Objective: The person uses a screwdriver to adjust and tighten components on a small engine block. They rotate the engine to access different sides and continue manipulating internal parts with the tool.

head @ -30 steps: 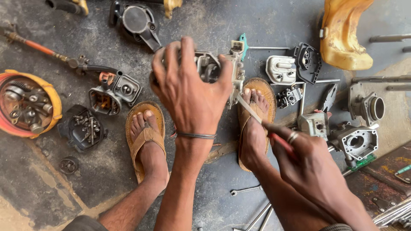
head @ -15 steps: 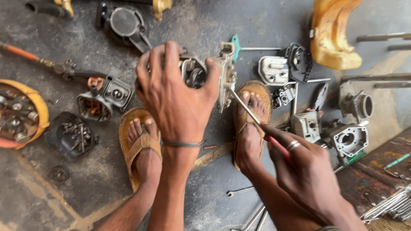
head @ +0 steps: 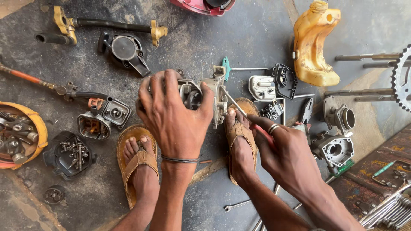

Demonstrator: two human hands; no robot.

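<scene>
My left hand is clamped over a grey metal engine part that rests on the dark floor between my two sandalled feet. My right hand grips a red-handled screwdriver; its thin shaft slants up and left, and the tip touches the part's right side. A ring shows on one finger of the right hand, and a thin band circles the left wrist. The right foot's sandal lies under the screwdriver; the left sandal is to the left of my left wrist.
Engine pieces lie all round: a yellow plastic tank, grey housings, a black cover, a tray of screws, an orange bowl of parts, a green-handled tool, spanners and a sprocket.
The view has shifted so the hands and part sit lower in the frame. The left hand keeps its hold on the part, and the screwdriver stays against its right side.
</scene>
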